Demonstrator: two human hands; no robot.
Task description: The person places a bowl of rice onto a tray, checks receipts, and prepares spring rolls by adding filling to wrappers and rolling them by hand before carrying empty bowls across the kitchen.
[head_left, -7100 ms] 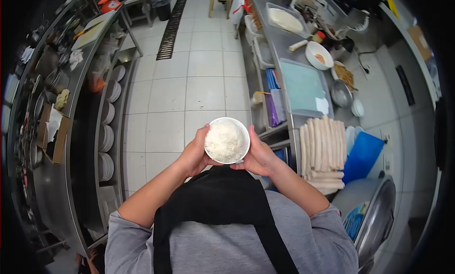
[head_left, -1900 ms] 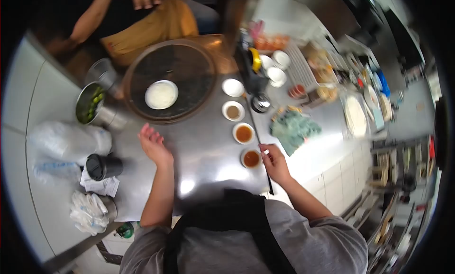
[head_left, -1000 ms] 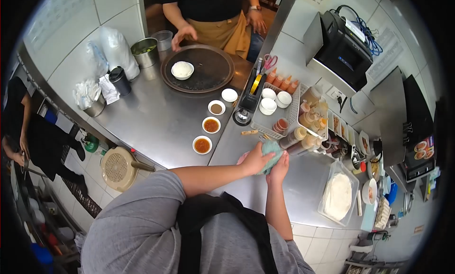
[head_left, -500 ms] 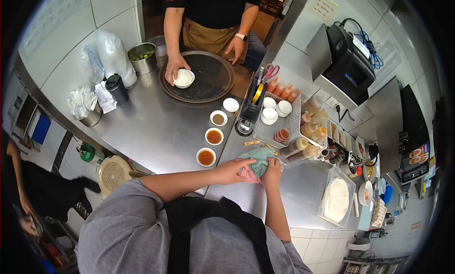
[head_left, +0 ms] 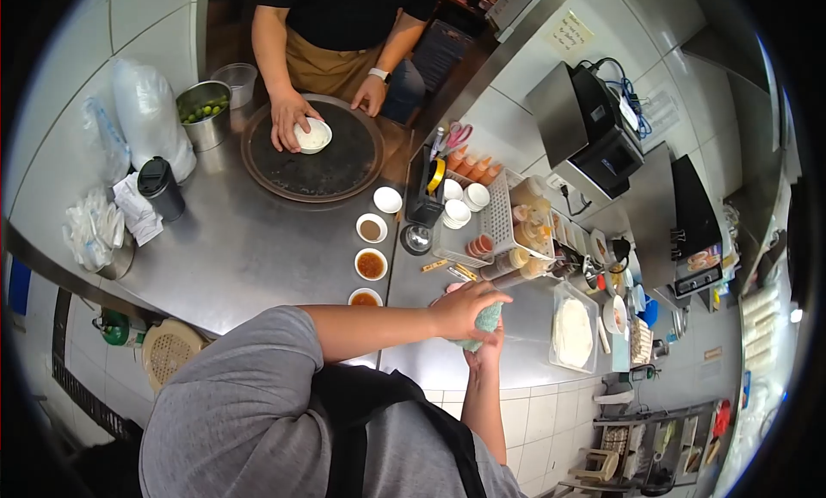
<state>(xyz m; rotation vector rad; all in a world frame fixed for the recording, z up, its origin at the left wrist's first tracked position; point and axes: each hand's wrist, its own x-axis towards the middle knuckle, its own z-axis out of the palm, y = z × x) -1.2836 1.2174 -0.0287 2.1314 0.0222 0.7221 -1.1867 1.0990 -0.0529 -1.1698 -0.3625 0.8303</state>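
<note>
My left hand [head_left: 463,312] is closed over a green cloth [head_left: 489,316], fingers bent across it from the upper side. From the lower right, my right hand [head_left: 488,350] grips the same cloth, so it is bunched between both hands over the steel counter's front part. A bit of pink cloth shows behind my left hand. Left of my hands stand several small white bowls in a row: a bowl with orange-red sauce [head_left: 366,297], partly hidden by my arm, another bowl of the same sauce [head_left: 371,264], a bowl of brown powder or sauce [head_left: 372,230] and a plain white bowl [head_left: 387,200].
Across the counter, a co-worker's hand [head_left: 292,119] holds a bowl of rice [head_left: 314,136] over a round dark tray [head_left: 258,167]. Sauce bottles [head_left: 516,261], a white basket [head_left: 447,240] and a call bell [head_left: 416,239] stand ahead. A clear container [head_left: 564,360] is at right.
My view has turned to the right. My hands have bunched the cloth together, and my left hand has moved over it. The co-worker's rice bowl has shifted toward the tray's middle.
</note>
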